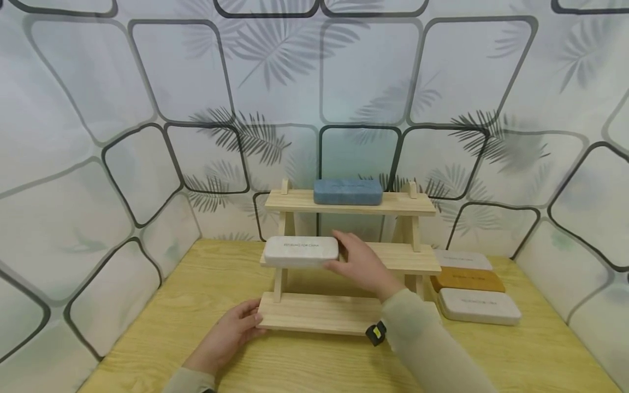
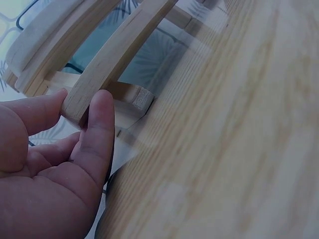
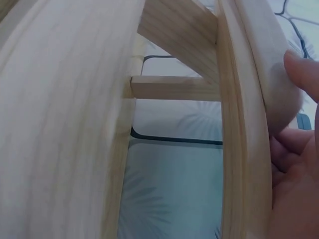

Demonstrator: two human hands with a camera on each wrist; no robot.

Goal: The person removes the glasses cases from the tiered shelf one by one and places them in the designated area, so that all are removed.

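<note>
A three-tier wooden shelf (image 1: 319, 314) stands on the wooden table (image 1: 540, 349). A white case (image 1: 300, 251) lies on the left part of the middle tier. My right hand (image 1: 339, 254) grips its right end, thumb at the top and fingers at the front. In the right wrist view a fingertip (image 3: 299, 69) presses on the white case (image 3: 271, 74) beside the shelf board (image 3: 239, 124). My left hand (image 1: 253, 319) holds the left end of the bottom tier. In the left wrist view, the left hand (image 2: 84, 107) pinches the board's corner (image 2: 114, 55) between thumb and finger. A blue case (image 1: 348, 192) rests on the top tier.
Three more cases lie on the table right of the shelf: a pale one (image 1: 462, 259) at the back, a brown one (image 1: 467, 279) in the middle, a white one (image 1: 479, 305) in front. Patterned curtain walls enclose the table on three sides.
</note>
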